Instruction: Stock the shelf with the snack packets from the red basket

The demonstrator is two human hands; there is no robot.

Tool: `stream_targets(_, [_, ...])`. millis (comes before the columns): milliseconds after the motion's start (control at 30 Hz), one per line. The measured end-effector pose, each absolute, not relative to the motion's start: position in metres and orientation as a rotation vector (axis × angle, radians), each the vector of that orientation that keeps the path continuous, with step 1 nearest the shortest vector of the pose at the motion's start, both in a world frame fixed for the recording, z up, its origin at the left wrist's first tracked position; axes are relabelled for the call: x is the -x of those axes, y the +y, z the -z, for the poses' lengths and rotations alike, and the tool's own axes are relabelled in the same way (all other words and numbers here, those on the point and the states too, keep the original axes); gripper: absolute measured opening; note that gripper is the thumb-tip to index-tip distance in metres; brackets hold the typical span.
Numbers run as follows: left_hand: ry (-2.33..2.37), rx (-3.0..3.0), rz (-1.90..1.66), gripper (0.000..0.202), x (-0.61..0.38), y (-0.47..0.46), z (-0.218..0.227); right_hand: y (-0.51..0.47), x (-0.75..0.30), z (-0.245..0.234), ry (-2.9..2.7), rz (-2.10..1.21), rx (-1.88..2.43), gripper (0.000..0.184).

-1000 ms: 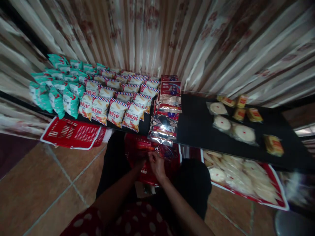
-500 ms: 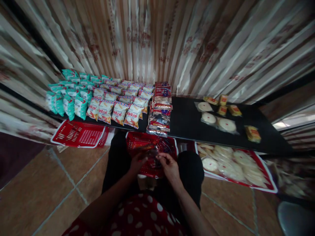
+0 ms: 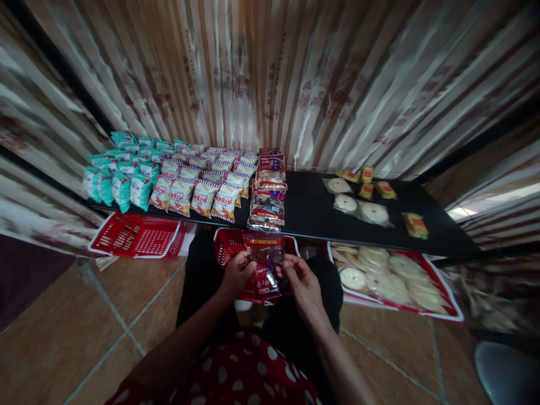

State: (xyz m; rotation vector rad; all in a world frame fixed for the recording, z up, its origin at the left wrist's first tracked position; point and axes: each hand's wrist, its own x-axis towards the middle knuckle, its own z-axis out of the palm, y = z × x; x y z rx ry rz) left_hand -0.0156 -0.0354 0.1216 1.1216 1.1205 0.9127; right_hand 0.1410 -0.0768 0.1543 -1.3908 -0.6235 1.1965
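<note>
Red snack packet (image 3: 265,269), pinched between both hands

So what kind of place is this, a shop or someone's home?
Probably a small shop or stall being stocked, though I can't be sure. Rows of snack bags stand lined up on a black shelf, red baskets sit on the tiled floor, and both hands hold a red packet over one.

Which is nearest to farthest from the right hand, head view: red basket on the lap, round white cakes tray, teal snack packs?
1. Red basket: just under and left of the right hand.
2. Tray of round white cakes: on the floor to the right.
3. Teal snack packs: far left end of the black shelf.
</note>
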Motion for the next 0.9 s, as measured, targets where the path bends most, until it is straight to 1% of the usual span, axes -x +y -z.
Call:
stream_targets(133, [1.124,-1.14,-0.879,0.018,0.017,-0.037,-0.136,-0.084,-0.146,-0.171,-0.714,-1.146,1.367,0.04])
stream_targets(233, [1.022,-1.159,-0.926,0.027,0.021,-0.042,-0.156,-0.096,-0.151,-0.192,-0.844,-1.067,1.347,0.036])
stream_targets(300, [0.845,-1.201,-0.992,0.035,0.021,-0.046,-0.172,-0.104,-0.155,-0.207,-0.93,-0.948,1.371,0.033])
stream_targets(400, [0.653,-1.265,-1.101,0.041,0.016,-0.048,-0.192,-0.11,-0.156,-0.223,-0.934,-0.636,1.395,0.027])
stream_targets(467, [0.606,-1.308,-1.168,0.042,0.011,-0.045,-0.201,-0.108,-0.156,-0.226,-0.851,-0.473,1.343,0.034])
stream_targets(500, [0.609,-1.333,-1.192,0.042,0.009,-0.043,-0.205,-0.105,-0.156,-0.226,-0.805,-0.442,1.318,0.039])
stream_targets(600, [0.671,-1.406,-1.258,0.04,0.001,-0.036,-0.212,-0.097,-0.156,-0.224,-0.65,-0.532,1.332,0.042])
stream_targets(733, [0.661,-1.442,-1.373,0.026,-0.006,-0.035,-0.219,-0.094,-0.153,-0.228,-0.504,-0.879,1.368,0.033])
stream_targets(800, [0.646,-1.494,-1.421,0.021,-0.009,-0.039,-0.219,-0.096,-0.15,-0.231,-0.461,-1.007,1.343,0.031])
stream_targets(900, [0.641,-1.646,-1.446,0.019,-0.011,-0.044,-0.214,-0.099,-0.147,-0.234,-0.375,-1.134,1.283,0.039])
